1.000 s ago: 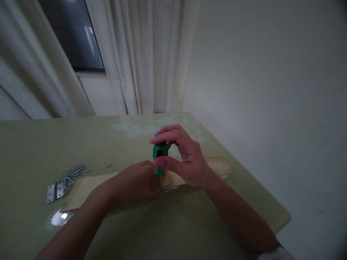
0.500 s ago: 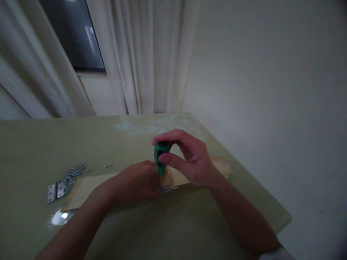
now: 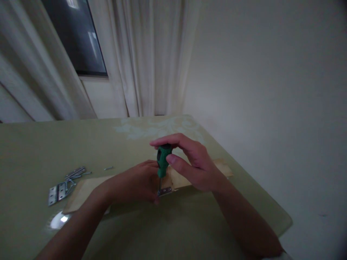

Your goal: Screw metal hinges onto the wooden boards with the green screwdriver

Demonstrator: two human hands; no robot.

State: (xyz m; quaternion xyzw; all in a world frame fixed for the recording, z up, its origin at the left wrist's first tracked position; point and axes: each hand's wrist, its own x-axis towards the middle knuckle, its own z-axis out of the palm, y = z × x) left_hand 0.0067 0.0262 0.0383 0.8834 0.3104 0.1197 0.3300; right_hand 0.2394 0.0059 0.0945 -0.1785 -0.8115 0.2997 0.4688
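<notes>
My right hand (image 3: 191,162) is wrapped round the green handle of a short screwdriver (image 3: 162,160), which stands upright with its tip on a small metal hinge (image 3: 165,190). The hinge lies at the near edge of a long pale wooden board (image 3: 86,189) on the green table. My left hand (image 3: 132,182) rests closed on the board just left of the hinge, its fingertips beside the screwdriver's shaft. What those fingertips pinch is hidden.
A spare metal hinge (image 3: 57,192) and several loose screws (image 3: 76,173) lie at the board's left end, with one screw (image 3: 108,168) apart. The green table (image 3: 32,148) ends at a rounded corner on the right. White curtains (image 3: 146,54) and a dark window (image 3: 76,36) stand behind.
My right hand's fingers have shifted round the screwdriver handle, with the thumb now further forward. The left hand, board and hinge stay in place. The view has tilted slightly.
</notes>
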